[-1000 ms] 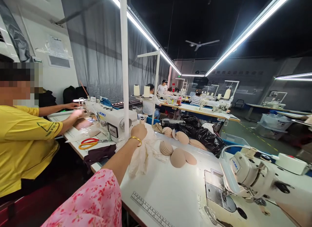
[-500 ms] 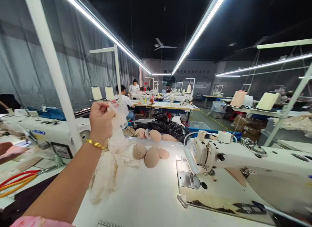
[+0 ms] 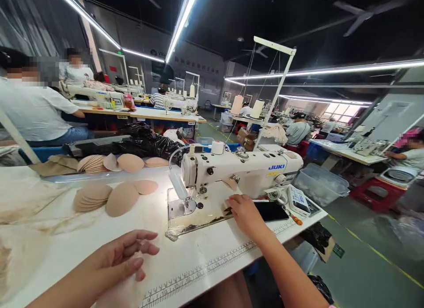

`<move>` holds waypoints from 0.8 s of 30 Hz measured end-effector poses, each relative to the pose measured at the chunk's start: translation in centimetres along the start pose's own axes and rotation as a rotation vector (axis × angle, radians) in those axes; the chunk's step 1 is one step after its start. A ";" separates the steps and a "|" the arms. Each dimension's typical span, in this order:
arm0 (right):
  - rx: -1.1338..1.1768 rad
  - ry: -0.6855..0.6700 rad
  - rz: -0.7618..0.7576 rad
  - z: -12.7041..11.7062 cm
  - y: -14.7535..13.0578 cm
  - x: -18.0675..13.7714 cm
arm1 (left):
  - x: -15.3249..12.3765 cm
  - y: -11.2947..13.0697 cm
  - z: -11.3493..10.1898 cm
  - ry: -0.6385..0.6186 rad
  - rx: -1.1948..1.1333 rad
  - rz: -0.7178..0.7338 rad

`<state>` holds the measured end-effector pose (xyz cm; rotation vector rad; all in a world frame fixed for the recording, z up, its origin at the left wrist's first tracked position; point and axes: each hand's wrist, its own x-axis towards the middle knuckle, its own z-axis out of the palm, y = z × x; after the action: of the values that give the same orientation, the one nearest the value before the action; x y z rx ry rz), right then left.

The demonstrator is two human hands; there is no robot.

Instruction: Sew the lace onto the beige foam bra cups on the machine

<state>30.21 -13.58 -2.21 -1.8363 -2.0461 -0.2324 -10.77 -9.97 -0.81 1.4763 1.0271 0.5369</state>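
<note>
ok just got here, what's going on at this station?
A person has both hands at a sewing machine. The left hand is half-curled near the table's front edge, with pale fabric at its fingers; whether it is gripped is hard to tell. The right hand reaches in by the machine's bed, beside a flat black object; what its fingertips touch is hidden. Rounded beige pieces lie left of the machine.

Glossy white JUKI sewing machine [image 3: 245, 169], shiny metal needle plate [image 3: 177, 208] at its eight o'clock; matt beige ovals [image 3: 122, 199], nine o'clock; smooth clear plastic bin [image 3: 319, 186], three o'clock.
</note>
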 end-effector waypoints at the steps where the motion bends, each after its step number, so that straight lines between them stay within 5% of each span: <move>1: -0.010 -0.018 -0.004 -0.1 0.5 -0.1 | -0.3 0.7 0.5 -0.047 -0.029 -0.025; 7: 0.039 -0.061 -0.053 0.8 -0.2 -0.9 | -0.9 4.1 2.5 -0.218 -0.163 -0.057; 13: 0.438 -0.106 -0.158 -0.2 -9.0 -2.6 | -0.3 4.3 3.7 -0.256 -0.250 -0.059; 20: 0.089 0.084 -0.439 0.9 -15.5 -1.8 | -0.1 4.4 5.0 -0.299 -0.263 -0.026; 24: 0.054 0.123 -0.390 1.0 -14.2 -1.8 | -1.4 4.5 1.5 -0.298 0.001 -0.073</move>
<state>16.21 -16.76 -1.99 -1.3423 -2.2803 -0.3801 -8.97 -11.54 3.47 1.4615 0.8419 0.2539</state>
